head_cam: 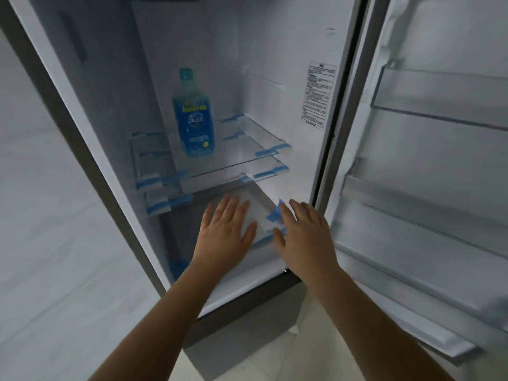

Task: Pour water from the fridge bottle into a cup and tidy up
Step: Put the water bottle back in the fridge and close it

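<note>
A blue water bottle [193,114] with a teal cap stands upright on the upper glass shelf [242,155] inside the open fridge. My left hand [224,229] is stretched out below that shelf with its fingers straight and spread, holding nothing. Beside it, my right hand [301,235] reaches forward near the fridge's right wall, fingers straight and empty too. Both hands are well below the bottle and apart from it. No cup is in view.
The fridge door [428,160] stands wide open on the right with bare door racks. A second glass shelf [258,174] sits just under the first, both held with blue tape. A white drawer [255,213] lies beneath my hands. Pale floor lies to the left.
</note>
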